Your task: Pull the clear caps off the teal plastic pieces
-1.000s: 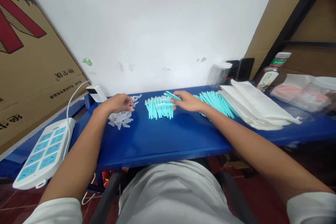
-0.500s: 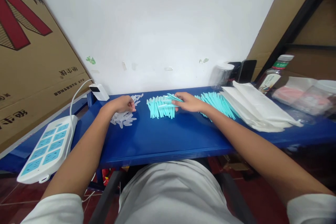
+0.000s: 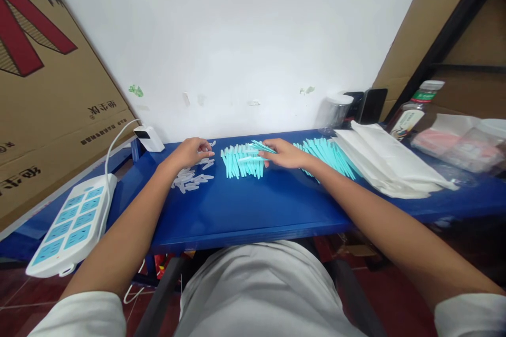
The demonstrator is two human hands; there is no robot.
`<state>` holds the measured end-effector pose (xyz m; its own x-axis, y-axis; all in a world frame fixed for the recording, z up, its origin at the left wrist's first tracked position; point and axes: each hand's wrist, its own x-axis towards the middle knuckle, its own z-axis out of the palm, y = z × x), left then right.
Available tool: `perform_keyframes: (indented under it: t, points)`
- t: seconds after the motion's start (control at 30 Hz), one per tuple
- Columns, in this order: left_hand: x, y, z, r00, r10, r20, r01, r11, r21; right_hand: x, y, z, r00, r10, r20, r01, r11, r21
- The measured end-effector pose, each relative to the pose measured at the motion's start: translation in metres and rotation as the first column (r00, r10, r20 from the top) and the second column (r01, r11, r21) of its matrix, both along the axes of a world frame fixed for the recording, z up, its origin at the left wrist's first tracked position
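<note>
Blue table (image 3: 245,210): right hand (image 3: 285,154) holds turquoise sticks (image 3: 261,146); grip of left hand (image 3: 192,151) is unclear.

Left of the blue table (image 3: 245,216), on the cardboard box (image 3: 59,100), we see dark Chinese lettering (image 3: 101,108), seemingly inverted, with a registered-trademark sign (image 3: 91,116); we cannot read the characters with certainty, nor the smaller line (image 3: 103,132) below. At the table's right end, the bottle (image 3: 395,121) bears a white label (image 3: 408,120) and green band (image 3: 422,96), their print too small for us.
</note>
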<state>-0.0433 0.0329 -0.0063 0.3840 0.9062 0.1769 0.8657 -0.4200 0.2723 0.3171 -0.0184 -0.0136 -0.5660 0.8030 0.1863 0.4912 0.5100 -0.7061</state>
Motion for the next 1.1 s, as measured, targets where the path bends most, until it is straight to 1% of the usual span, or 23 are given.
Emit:
perform_keyframes:
  t: [0.07, 0.1, 0.13, 0.2, 0.23, 0.27, 0.33, 0.4, 0.47, 0.53, 0.7, 0.8, 0.87, 0.93, 1.0, 1.03, 1.1]
  points:
    - [-0.003, 0.0, -0.003, 0.998, 0.033, -0.052, -0.029, 0.996, 0.084, 0.0, 0.0, 0.0, 1.0, -0.005, 0.0, 0.005, 1.0, -0.005]
    - [-0.003, 0.0, -0.006, 0.995, 0.063, -0.077, -0.056, 0.994, 0.099, 0.0, 0.0, 0.0, 1.0, -0.006, 0.003, 0.006, 1.0, -0.005]
    - [-0.003, -0.001, -0.01, 0.99, 0.095, -0.105, -0.086, 0.992, 0.089, 0.0, 0.0, 0.0, 1.0, -0.006, 0.006, 0.006, 1.0, -0.002]
    - [0.001, -0.002, -0.02, 0.976, 0.147, -0.163, -0.146, 0.989, 0.019, 0.0, 0.001, -0.001, 1.0, -0.005, 0.009, 0.005, 1.0, 0.005]
    - [0.004, -0.002, -0.025, 0.97, 0.15, -0.19, -0.156, 0.988, -0.019, 0.0, 0.002, -0.001, 1.0, -0.005, 0.01, 0.005, 1.0, 0.009]
    - [0.007, -0.002, -0.03, 0.966, 0.159, -0.205, -0.167, 0.986, -0.023, 0.0, 0.002, -0.002, 1.0, -0.005, 0.009, 0.005, 1.0, 0.014]
    - [0.014, -0.002, -0.038, 0.961, 0.193, -0.198, -0.185, 0.981, 0.06, 0.0, 0.003, -0.002, 1.0, -0.006, 0.007, 0.006, 1.0, 0.023]
    - [0.019, -0.001, -0.043, 0.966, 0.198, -0.168, -0.173, 0.973, 0.153, 0.0, 0.003, -0.003, 1.0, -0.008, 0.004, 0.008, 1.0, 0.022]
    - [0.022, -0.002, -0.043, 0.973, 0.184, -0.143, -0.154, 0.968, 0.196, 0.0, 0.003, -0.003, 1.0, -0.007, 0.002, 0.007, 1.0, 0.013]
    - [0.023, -0.003, -0.042, 0.975, 0.177, -0.136, -0.147, 0.967, 0.206, 0.001, 0.003, -0.003, 1.0, -0.002, 0.004, 0.002, 1.0, 0.008]
    - [0.024, -0.004, -0.037, 0.964, 0.158, -0.215, -0.112, 0.971, 0.211, 0.001, 0.004, -0.004, 1.0, -0.009, -0.004, 0.009, 1.0, -0.002]
    - [0.023, -0.003, -0.032, 0.95, 0.198, -0.242, -0.143, 0.963, 0.227, 0.0, 0.003, -0.003, 1.0, -0.01, 0.002, 0.01, 1.0, 0.003]
    - [0.022, -0.004, -0.027, 0.952, 0.227, -0.205, -0.173, 0.952, 0.252, 0.0, 0.002, -0.002, 1.0, -0.014, 0.0, 0.014, 1.0, -0.008]
    - [0.021, -0.005, -0.021, 0.971, 0.215, -0.101, -0.18, 0.944, 0.277, -0.001, -0.001, 0.0, 1.0, -0.022, -0.006, 0.022, 0.997, -0.078]
    - [0.025, -0.008, -0.015, 0.984, 0.162, 0.074, -0.177, 0.943, 0.28, -0.001, -0.005, 0.001, 1.0, -0.029, -0.005, 0.027, 0.98, -0.199]
    - [0.028, -0.01, -0.012, 0.975, 0.128, 0.18, -0.173, 0.949, 0.265, -0.001, -0.006, 0.002, 0.999, -0.035, -0.004, 0.033, 0.966, -0.256]
    - [0.037, -0.014, -0.008, 0.923, 0.059, 0.38, -0.142, 0.971, 0.194, -0.001, -0.009, 0.003, 0.999, -0.047, -0.008, 0.042, 0.942, -0.333]
